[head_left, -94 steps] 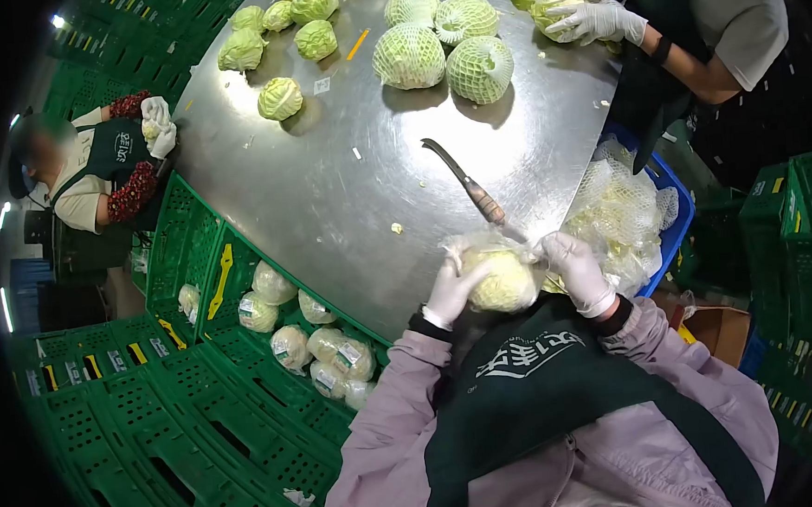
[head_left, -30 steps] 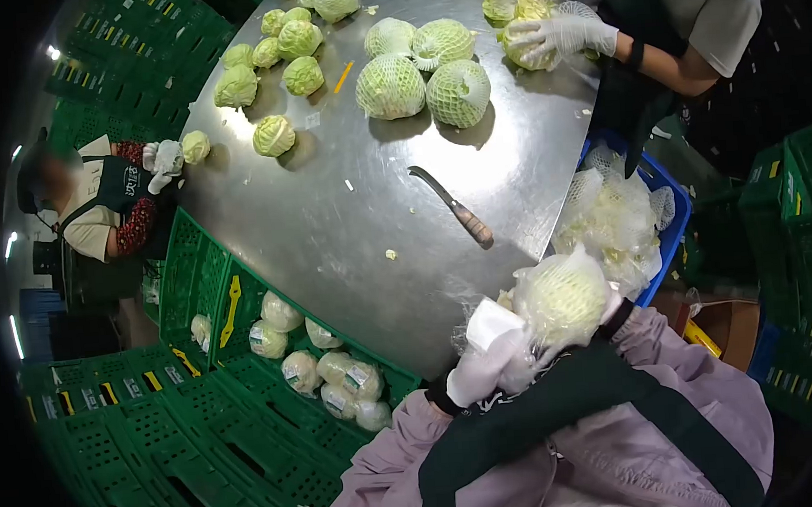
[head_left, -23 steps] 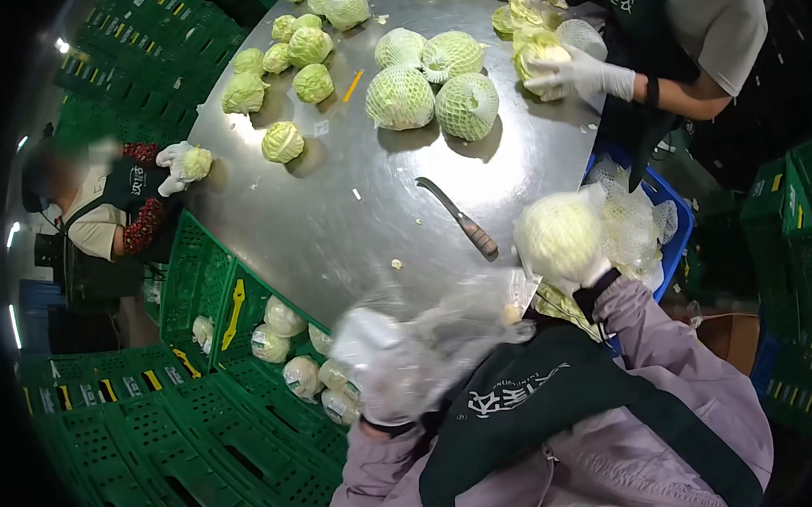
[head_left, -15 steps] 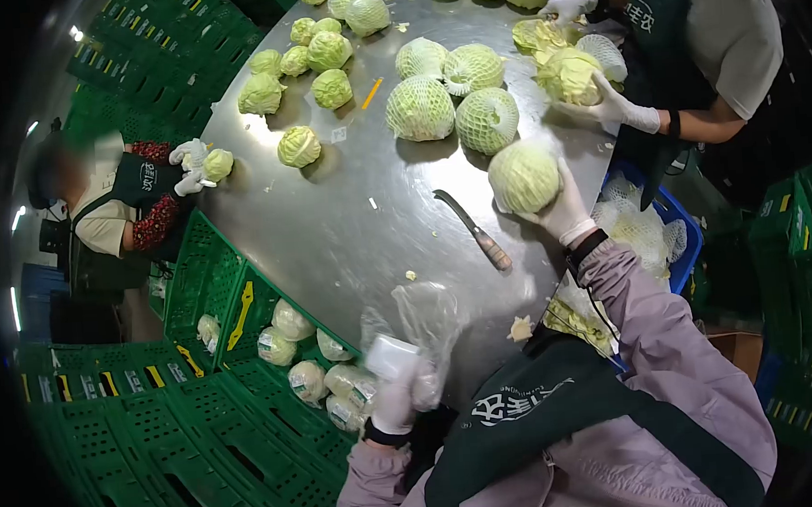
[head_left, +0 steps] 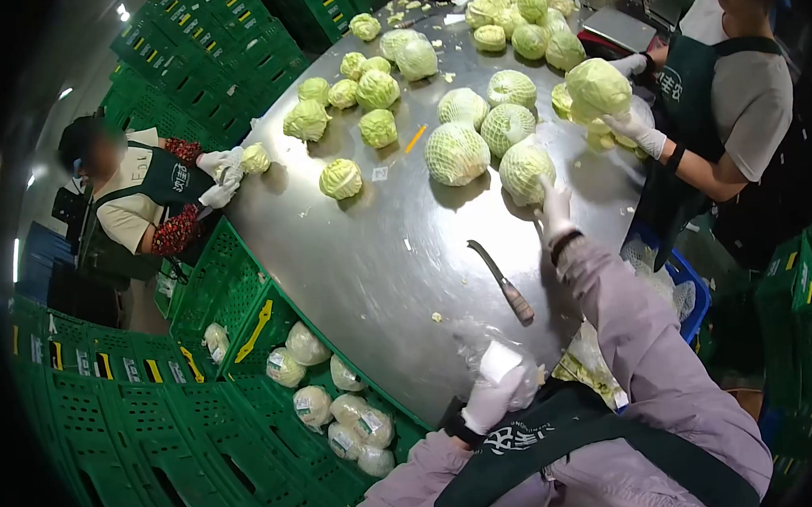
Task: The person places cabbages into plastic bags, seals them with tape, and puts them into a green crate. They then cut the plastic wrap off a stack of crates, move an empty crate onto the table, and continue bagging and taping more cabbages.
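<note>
My gloved right hand (head_left: 557, 212) is stretched forward with its fingers against the near right side of a pale green cabbage (head_left: 524, 170). That cabbage sits right by a group of cabbages in white foam nets (head_left: 457, 154). Close to my body, my gloved left hand (head_left: 491, 403) is closed on a crumpled clear plastic bag (head_left: 474, 339). A small white block-like piece (head_left: 500, 361) shows at the same hand; its kind I cannot make out. Between my hands lies a curved knife (head_left: 501, 280) with a wooden handle, on the steel table (head_left: 361, 284).
Bare cabbages (head_left: 377, 90) stand across the far table. Wrapped cabbages (head_left: 307, 343) fill part of a green crate (head_left: 262, 309) at left. A blue bin (head_left: 693, 282) holds foam nets at right. One co-worker (head_left: 156, 190) stands left; another (head_left: 731, 94) handles a cabbage at right.
My right hand has carried the cabbage forward, up against the netted group. My left hand has moved right, nearer my apron, with the bag. The view has shifted, showing more of the far table.
</note>
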Tool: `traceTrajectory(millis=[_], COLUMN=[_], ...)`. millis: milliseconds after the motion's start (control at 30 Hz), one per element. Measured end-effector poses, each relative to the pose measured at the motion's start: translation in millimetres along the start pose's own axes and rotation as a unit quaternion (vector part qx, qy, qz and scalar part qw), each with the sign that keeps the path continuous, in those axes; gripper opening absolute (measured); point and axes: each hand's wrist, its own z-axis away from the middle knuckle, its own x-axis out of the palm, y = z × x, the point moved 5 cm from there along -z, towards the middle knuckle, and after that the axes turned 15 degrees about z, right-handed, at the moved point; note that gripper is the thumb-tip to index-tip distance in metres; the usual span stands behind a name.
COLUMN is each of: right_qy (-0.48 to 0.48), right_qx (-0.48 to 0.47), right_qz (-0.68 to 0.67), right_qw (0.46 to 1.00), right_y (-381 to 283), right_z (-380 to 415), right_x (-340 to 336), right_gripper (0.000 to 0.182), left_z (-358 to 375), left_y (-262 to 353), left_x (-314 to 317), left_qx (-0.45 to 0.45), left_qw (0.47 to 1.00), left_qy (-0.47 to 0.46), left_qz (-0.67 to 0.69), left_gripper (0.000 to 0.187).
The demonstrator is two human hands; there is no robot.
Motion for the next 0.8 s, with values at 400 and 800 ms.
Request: traceTrajectory(millis=[400,800], right_qy=[-0.403,0.063], right_qx=[-0.117,-0.188], right_qz=[0.255,0.433], right_qw=[0.871,0.879], right_y=[152.7,172.3], right_z=[97.2,13.8], right_x=[-259.1,-353.5], right_gripper=[0.02,0.051], left_z=[-7.7,75.5], left_y=[18.5,-24.6], left_x=[38.4,-370.0], left_qx=[0.084,-0.002], left_qw=[0.967,0.807], left_qy=[-0.163,0.484], left_qz=[-0.178,0.338], left_gripper=[0.027,0.09])
